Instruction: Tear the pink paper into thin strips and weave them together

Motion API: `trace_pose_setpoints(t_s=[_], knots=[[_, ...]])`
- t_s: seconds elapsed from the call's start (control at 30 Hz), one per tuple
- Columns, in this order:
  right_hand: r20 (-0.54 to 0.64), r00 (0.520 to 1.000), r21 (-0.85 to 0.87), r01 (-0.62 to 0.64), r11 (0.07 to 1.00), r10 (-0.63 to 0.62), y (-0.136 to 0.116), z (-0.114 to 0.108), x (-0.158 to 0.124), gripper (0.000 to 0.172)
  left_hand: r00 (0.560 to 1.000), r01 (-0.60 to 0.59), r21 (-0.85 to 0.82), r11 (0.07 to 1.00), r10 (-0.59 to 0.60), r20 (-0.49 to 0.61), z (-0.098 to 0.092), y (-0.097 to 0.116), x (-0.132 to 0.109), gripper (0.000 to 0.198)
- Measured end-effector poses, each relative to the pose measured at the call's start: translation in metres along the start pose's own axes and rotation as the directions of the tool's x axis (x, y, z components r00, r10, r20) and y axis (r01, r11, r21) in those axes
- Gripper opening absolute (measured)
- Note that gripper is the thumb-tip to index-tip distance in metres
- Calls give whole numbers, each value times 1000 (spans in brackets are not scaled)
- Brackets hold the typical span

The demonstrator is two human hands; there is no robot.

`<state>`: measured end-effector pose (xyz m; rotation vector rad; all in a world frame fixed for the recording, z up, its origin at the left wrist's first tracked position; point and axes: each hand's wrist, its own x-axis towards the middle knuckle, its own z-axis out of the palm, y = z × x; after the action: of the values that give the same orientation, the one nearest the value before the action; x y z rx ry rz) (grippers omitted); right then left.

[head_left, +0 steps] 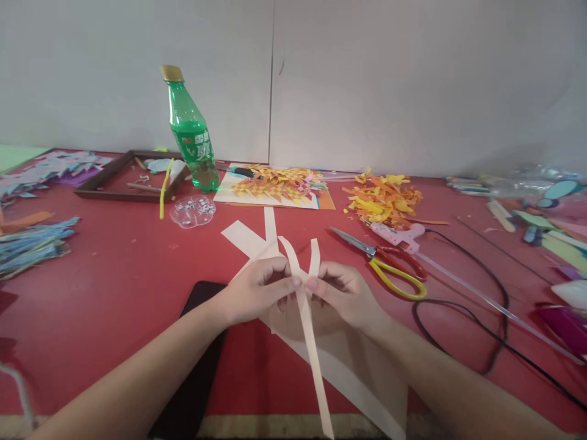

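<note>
My left hand (263, 287) and my right hand (346, 296) meet above the table, each with thumb and fingers pinched together. Between them are pale cream paper strips; one long paper strip (313, 348) hangs down toward the table's front edge. A short curled strip end (314, 253) sticks up by my right fingertips. My left fingertips pinch the long strip, whose upper end bends up and left. Below my hands lies a cream paper sheet (367, 366), partly hidden by them. More cream pieces (245, 238) lie just beyond my left hand.
Scissors (380, 253) and a pink glue gun (398, 235) with its cord lie right. A black phone (197, 360) is under my left forearm. Behind stand a green bottle (195, 146), a dark frame (87, 188), a plastic dish (192, 212) and orange-yellow paper scraps (385, 198).
</note>
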<state>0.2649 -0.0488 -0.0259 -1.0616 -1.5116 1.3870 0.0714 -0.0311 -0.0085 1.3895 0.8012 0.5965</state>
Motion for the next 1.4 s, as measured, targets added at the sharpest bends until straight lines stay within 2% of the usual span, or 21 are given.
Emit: trace_pose_setpoints(t_s=[0.2,0.43,0.93,1.07,1.17,1.4], knots=[[-17,1000,-24,15,1000,-15,-2,-1,-1,26,988,41,18,999,-43,149,2,3,-3,24],[107,993,65,-48,997,41,-1,2,-1,27,995,62,152,986,-72,65,0,3,-2,26],[33,998,27,-58,998,57,0,2,-1,27,998,46,83,995,-49,30,1,4,-1,26],[14,999,-1,-29,1000,29,-3,1,-1,29,990,81,56,995,-87,111,1,6,-2,28],[27,999,0,-33,999,33,-2,0,-1,29,982,114,55,992,-122,148,2,6,-3,25],[79,994,30,-74,997,72,6,0,-3,26,992,80,107,991,-90,92,2,5,-3,29]])
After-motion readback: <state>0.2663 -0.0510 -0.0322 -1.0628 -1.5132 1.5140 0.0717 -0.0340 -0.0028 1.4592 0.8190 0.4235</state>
